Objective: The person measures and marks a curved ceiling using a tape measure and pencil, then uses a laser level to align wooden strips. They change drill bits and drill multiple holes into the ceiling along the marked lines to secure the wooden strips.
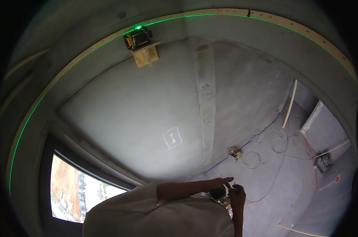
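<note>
My left hand reaches across to the right with its fingers stretched out and a little apart. Close to its fingertips is my right hand, raised from the lower edge with its fingers curled in. Something small and pale shows between the two hands, too small to name. Below them, partly hidden by my hands and shirt, are a dark round object and some brownish and white pieces.
A laser level on a wooden bracket casts a green line along a wooden strip. A window is at left. Cables, a small yellowish device and a grey bundle lie to the right.
</note>
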Motion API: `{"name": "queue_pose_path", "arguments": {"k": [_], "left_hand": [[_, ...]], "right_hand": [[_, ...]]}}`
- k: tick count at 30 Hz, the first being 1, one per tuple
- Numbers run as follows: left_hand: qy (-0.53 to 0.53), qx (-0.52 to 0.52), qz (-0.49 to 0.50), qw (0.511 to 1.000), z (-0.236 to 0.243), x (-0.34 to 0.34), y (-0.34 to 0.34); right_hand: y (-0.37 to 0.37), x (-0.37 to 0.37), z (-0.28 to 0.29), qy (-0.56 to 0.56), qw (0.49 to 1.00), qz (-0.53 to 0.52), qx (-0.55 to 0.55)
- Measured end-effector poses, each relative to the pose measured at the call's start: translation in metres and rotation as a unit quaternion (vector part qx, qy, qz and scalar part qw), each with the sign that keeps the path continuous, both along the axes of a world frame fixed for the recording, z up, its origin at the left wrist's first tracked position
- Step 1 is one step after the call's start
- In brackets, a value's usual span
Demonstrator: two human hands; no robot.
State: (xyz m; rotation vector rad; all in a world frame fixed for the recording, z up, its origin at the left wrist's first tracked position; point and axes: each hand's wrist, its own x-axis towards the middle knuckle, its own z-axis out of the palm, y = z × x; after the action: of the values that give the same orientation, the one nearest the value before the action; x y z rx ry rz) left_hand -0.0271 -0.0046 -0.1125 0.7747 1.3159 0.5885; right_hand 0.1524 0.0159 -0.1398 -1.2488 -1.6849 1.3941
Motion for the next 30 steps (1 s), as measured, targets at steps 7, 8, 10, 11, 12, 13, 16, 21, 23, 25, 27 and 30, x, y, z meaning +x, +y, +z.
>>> {"name": "queue_pose_path", "arguments": {"k": [7,8,10,11,12,13,16,21,23,25,27,30], "left_hand": [[0.013,-0.044,-0.026,0.999,-0.032,-0.002,-0.016],[-0.005,-0.066,-0.034,0.997,-0.029,-0.002,-0.017],[0.004,-0.045,-0.042,0.998,-0.034,-0.003,-0.021],[0.011,-0.034,-0.046,0.998,-0.035,-0.006,-0.023],[0.009,-0.042,-0.042,0.998,-0.037,-0.011,-0.023],[0.005,-0.049,-0.043,0.998,-0.037,-0.011,-0.021],[0.048,0.039,-0.052,0.997,-0.053,-0.006,-0.008],[-0.048,-0.013,-0.046,0.998,-0.051,-0.012,-0.015],[-0.011,-0.044,-0.043,0.998,-0.005,-0.003,-0.019],[0.01,-0.056,-0.043,0.997,-0.005,0.001,-0.019],[0.028,0.048,-0.096,0.994,-0.026,0.001,-0.016],[0.006,0.05,-0.134,0.99,-0.049,-0.003,-0.01]], "right_hand": [[-0.005,0.003,0.034,0.181,0.979,-0.091,-0.017],[-0.004,0.002,0.039,0.182,0.978,-0.1,-0.009],[-0.003,-0.003,0.047,0.191,0.975,-0.116,0.007],[-0.004,-0.006,0.051,0.196,0.973,-0.122,0.008],[-0.001,-0.009,0.055,0.222,0.967,-0.127,0.005],[0.004,-0.007,0.057,0.245,0.96,-0.136,0.005],[0.019,0.004,0.099,0.322,0.928,-0.187,0.019],[0.044,0.016,0.174,0.477,0.855,-0.199,0.056],[0.042,0.021,0.199,0.496,0.841,-0.199,0.085],[0.042,0.036,0.203,0.489,0.84,-0.197,0.13],[0.044,0.063,0.189,0.469,0.833,-0.227,0.187],[0.034,0.092,0.205,0.383,0.828,-0.286,0.292]]}}
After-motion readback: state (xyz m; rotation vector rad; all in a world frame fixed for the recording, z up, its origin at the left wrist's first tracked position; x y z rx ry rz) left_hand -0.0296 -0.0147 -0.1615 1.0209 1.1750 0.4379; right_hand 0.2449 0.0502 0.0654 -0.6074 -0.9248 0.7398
